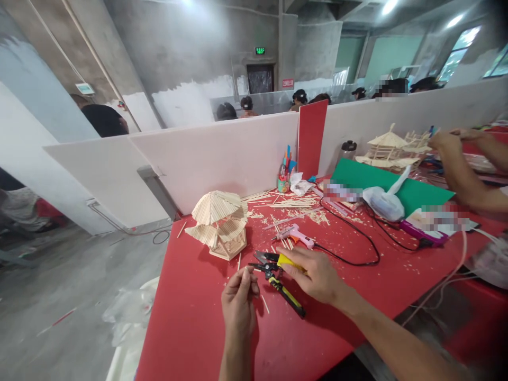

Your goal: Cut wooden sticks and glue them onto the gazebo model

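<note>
My right hand (313,272) grips the upper yellow-and-black handle of a pair of hand shears (289,297). Their handles are spread and the jaws are apart, pointing left. Close to the jaw tips, my left hand (240,296) is closed in a pinch between thumb and fingers. Whatever is in that pinch is too small to make out. Beyond my hands stands a small pavilion model (218,225) made of thin wooden sticks, with a two-tiered roof and a many-sided base. A loose stick (265,304) lies on the table beside my left hand.
On the red table (198,323) lie a pink glue gun (296,235) with a black cord, piled sticks (293,202) and scraps. A pen cup (283,184) stands by the white partition (222,164). Rightward are a green board (384,185), another stick model (387,145) and a co-worker's arms (456,169).
</note>
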### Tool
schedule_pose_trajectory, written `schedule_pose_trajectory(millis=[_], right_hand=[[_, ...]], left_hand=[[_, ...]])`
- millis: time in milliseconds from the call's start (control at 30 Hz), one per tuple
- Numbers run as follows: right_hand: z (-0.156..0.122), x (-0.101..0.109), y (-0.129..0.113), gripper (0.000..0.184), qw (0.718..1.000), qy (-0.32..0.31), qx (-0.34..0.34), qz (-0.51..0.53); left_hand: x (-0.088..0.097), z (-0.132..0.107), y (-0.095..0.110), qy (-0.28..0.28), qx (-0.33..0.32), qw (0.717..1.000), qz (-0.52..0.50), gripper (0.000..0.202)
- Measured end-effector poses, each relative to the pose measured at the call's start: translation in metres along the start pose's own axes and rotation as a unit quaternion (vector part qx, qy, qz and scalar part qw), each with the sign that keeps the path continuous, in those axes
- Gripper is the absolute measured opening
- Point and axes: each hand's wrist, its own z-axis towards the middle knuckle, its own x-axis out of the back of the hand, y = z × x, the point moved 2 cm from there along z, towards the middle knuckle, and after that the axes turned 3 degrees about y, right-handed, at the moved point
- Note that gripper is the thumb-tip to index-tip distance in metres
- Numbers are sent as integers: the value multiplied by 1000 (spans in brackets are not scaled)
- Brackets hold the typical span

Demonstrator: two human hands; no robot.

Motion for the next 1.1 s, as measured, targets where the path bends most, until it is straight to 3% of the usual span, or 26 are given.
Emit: schedule_pose_trajectory(millis=[167,500,1100], right_hand=[[-6,-14,-14,41,1000,-24,8,7],[-10,-18,-16,41,998,-23,30,-42],[-12,-23,-15,38,999,-34,17,-20]], left_hand=[[5,0,-1,-9,-27,999,27,33],[5,-1,2,15,-52,994,97,38],[11,0,3,29,-128,979,154,25]])
